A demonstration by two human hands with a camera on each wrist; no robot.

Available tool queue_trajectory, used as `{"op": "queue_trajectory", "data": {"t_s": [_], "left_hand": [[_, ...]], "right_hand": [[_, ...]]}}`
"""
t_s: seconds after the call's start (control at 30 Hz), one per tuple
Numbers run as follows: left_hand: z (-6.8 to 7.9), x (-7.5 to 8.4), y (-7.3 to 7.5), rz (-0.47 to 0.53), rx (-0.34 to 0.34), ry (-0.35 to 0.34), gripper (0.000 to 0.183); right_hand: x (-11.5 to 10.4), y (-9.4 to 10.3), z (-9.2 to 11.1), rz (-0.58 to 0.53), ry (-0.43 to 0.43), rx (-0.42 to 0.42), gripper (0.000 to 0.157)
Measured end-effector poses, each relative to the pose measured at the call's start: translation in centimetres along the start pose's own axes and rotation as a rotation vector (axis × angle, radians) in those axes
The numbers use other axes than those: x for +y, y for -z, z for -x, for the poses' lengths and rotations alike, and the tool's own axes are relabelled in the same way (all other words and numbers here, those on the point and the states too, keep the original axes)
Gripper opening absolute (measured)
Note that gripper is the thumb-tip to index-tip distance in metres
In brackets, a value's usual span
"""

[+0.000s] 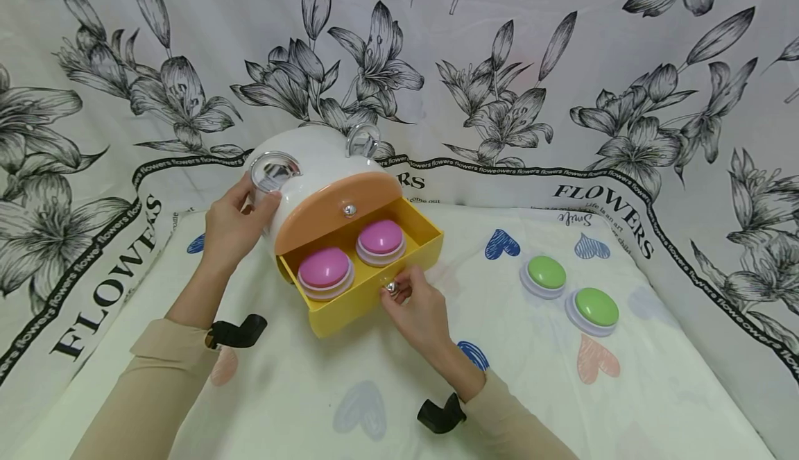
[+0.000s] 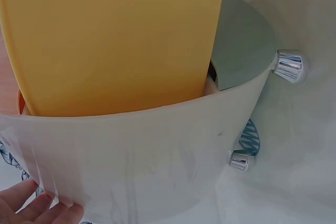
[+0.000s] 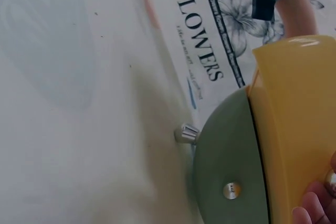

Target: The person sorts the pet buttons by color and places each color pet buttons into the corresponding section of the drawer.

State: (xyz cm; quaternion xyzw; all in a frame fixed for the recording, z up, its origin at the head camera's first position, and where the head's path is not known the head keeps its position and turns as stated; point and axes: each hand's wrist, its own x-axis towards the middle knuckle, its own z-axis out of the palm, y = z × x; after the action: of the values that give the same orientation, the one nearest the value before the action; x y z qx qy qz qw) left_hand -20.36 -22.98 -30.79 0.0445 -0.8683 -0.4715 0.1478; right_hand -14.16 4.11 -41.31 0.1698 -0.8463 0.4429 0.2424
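Observation:
A rounded white drawer box (image 1: 315,148) has an orange upper front (image 1: 337,211) and a yellow drawer (image 1: 358,307) pulled out. Inside the drawer sit two pink dome-topped round buttons (image 1: 324,268) on pale bases. My left hand (image 1: 234,227) holds the box's left side, thumb by a clear ring-shaped ear (image 1: 273,171); its fingertips (image 2: 39,208) touch the white wall in the left wrist view. My right hand (image 1: 421,307) pinches the drawer's silver knob (image 1: 390,286) between thumb and fingers. Below the drawer, a green lower front (image 3: 228,161) shows in the right wrist view.
Two green dome-topped buttons (image 1: 546,273) on pale bases lie to the right on the heart-patterned cloth (image 1: 299,390). A white curtain with black flower prints (image 1: 474,85) hangs behind the box. Small silver feet (image 2: 291,65) stick out from the box's underside.

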Motion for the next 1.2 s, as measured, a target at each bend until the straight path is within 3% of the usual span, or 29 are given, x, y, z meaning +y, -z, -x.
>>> {"op": "queue_trajectory", "data": {"t_s": [0.47, 1.2], "left_hand": [[0.0, 0.2, 0.0, -0.007, -0.004, 0.03, 0.069], [0.1, 0.2, 0.0, -0.015, -0.019, 0.052, 0.071]], "right_hand": [[-0.4, -1.8, -2.3, 0.094, -0.005, -0.011, 0.024], [-0.9, -4.1, -5.1, 0.139, -0.053, -0.058, 0.024]]}}
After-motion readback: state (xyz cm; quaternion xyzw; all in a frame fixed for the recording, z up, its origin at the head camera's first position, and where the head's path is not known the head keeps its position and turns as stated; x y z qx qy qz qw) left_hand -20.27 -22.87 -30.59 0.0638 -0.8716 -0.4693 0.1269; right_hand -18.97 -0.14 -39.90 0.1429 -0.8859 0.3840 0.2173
